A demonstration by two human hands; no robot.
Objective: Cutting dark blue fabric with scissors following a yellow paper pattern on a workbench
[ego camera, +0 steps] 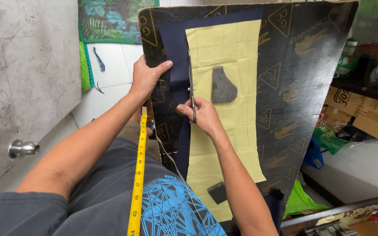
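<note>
A black board printed with gold marks rests on my lap. On it lies dark navy cloth under a pale yellow paper pattern. My right hand is shut on a pair of scissors whose blades run along the pattern's left edge into the cloth. My left hand grips the board's left edge, thumb pressing on the navy cloth. A grey stone weight sits on the paper just right of the scissors. A smaller dark weight holds the paper's near end.
A yellow tape measure hangs down over my chest. A grey wall with a metal tap is at left. White floor tiles and a leafy mat lie beyond. Cardboard boxes and green bags crowd the right.
</note>
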